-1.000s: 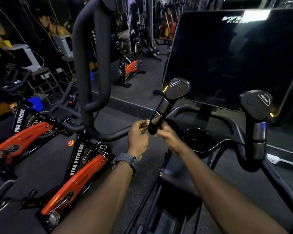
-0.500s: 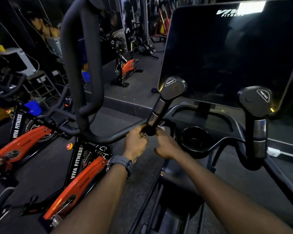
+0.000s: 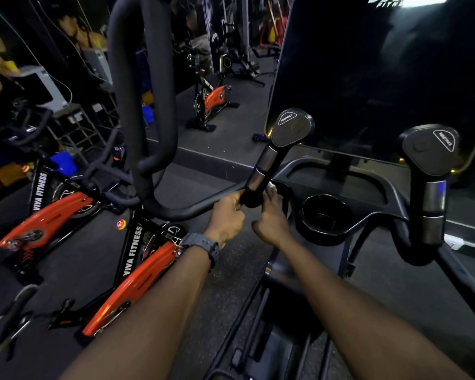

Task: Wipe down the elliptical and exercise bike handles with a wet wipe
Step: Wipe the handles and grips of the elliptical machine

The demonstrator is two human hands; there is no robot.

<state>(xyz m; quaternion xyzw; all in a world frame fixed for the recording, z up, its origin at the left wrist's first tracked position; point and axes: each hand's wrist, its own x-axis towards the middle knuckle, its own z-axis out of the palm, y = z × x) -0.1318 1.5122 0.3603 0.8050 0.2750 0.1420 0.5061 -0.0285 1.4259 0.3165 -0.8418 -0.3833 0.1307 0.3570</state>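
Note:
The elliptical's left inner handle (image 3: 266, 165), black with a grey sensor band and a paddle-shaped top, rises at centre. My left hand (image 3: 226, 215) grips its base where it joins the curved black bar. My right hand (image 3: 270, 218) curls round the same base from the right. A pale scrap of wet wipe (image 3: 271, 185) shows at its fingertips; most of the wipe is hidden. The matching right handle (image 3: 433, 201) stands untouched at right. An orange exercise bike (image 3: 137, 281) is at lower left, its handlebar (image 3: 104, 171) dark and partly hidden.
The tall looped moving arm (image 3: 143, 91) of the elliptical stands left of my hands. A dark console screen (image 3: 368, 78) fills the upper right, with a cup holder (image 3: 324, 215) below it. More orange bikes (image 3: 52, 212) and stools crowd the left.
Both hands have slid down the left inner handle from its lower grip to its base. The view has shifted slightly right and closer.

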